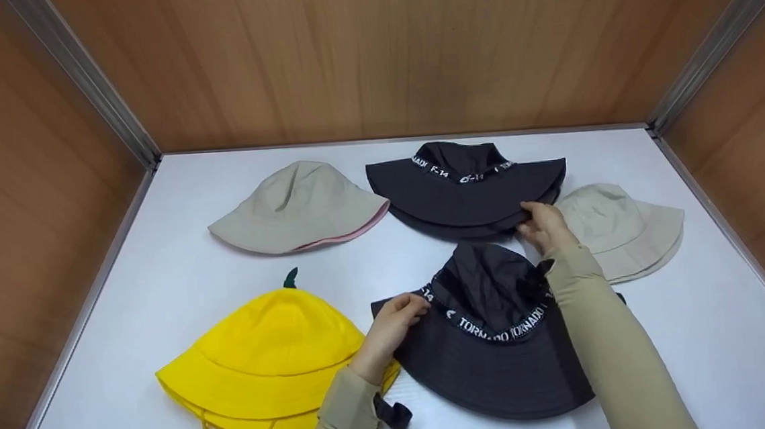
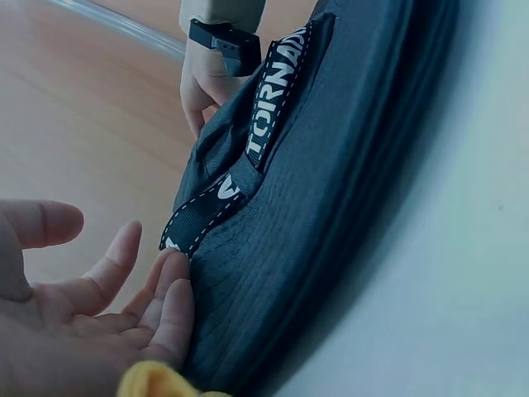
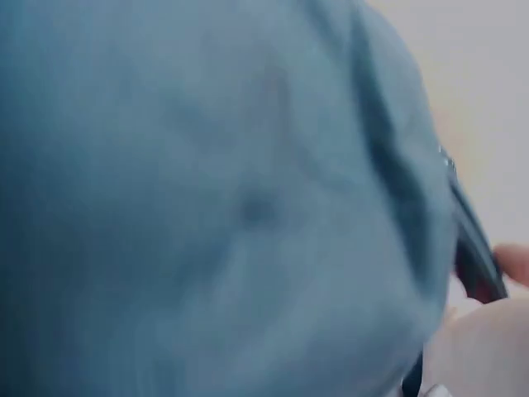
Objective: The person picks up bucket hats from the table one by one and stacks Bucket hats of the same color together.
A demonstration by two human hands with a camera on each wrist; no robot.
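A black bucket hat [image 1: 501, 374] with white-lettered band lies nearest me in the head view. My left hand [image 1: 397, 328] touches its left brim; the left wrist view has the fingers [image 2: 169, 322] loosely extended against the brim, thumb apart. Behind lies a second black bucket hat [image 1: 469, 205] with a similar band. At its right brim edge, my right hand [image 1: 548, 226] pinches the brim. The right wrist view shows a bit of dark brim [image 3: 478, 260] by the fingers; a blurred bluish cloth [image 3: 207, 198] hides most else.
A yellow hat [image 1: 278, 356] with cords and a green leaf tip lies left of my left hand. A beige hat [image 1: 298, 207] with pink lining sits at back left, and a pale hat [image 1: 616, 228] lies beside my right forearm. Wooden walls [image 1: 385, 53] surround the white table [image 1: 131, 272].
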